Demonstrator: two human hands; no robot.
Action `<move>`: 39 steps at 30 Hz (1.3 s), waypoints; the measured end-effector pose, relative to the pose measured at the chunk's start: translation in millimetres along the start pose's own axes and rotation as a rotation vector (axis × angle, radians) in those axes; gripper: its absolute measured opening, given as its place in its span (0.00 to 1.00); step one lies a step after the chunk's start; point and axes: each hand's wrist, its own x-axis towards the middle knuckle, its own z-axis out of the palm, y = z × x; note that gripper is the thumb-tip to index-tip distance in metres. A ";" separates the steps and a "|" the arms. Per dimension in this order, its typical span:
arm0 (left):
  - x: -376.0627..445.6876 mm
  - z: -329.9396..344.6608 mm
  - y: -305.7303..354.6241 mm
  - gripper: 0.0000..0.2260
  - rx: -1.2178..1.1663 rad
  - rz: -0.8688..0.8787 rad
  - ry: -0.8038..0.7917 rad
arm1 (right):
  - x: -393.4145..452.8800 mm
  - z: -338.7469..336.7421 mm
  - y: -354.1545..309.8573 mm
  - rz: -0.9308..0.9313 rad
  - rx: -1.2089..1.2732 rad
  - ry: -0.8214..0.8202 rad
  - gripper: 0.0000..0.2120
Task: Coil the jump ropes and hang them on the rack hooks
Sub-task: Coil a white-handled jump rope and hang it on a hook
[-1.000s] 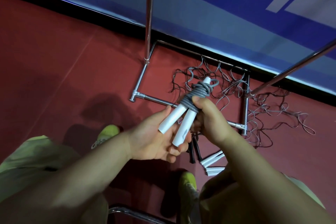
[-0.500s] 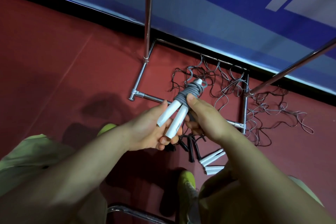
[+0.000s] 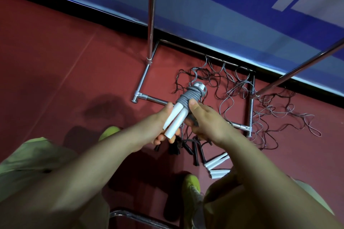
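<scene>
Fingers of left hand (image 3: pixel 158 126) and right hand (image 3: pixel 206 119) grip the coiled jump rope (image 3: pixel 186 102) between them.

A sports hall: red court floor (image 3: pixel 65 65), blue padded wall (image 3: pixel 204 5), loose jump ropes (image 3: pixel 270 113) under a metal rack (image 3: pixel 151 24).

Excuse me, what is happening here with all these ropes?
A person is bundling a jump rope. The left hand holds its two white handles, and the right hand grips the grey cord wound around them. More loose ropes lie tangled on the red floor around the metal rack base.
</scene>
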 end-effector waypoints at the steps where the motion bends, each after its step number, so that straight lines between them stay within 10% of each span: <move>1: 0.1 0.1 0.3 0.30 0.028 0.001 0.019 | -0.6 -0.4 0.0 0.011 -0.012 0.007 0.18; 10: 6.8 -9.1 -4.8 0.38 0.290 0.047 0.168 | 5.2 0.5 4.9 0.050 -0.270 0.085 0.32; 20: 1.4 -9.1 4.0 0.15 0.429 0.122 0.316 | 9.8 1.4 11.5 0.134 0.071 -0.008 0.40; 25: -0.5 -6.5 1.2 0.18 0.466 0.116 0.333 | 7.4 1.4 5.3 0.111 0.108 0.049 0.24; 39: -16.0 -3.6 2.4 0.36 -0.657 -0.111 -0.725 | 2.1 2.3 3.8 -0.222 0.480 -0.036 0.19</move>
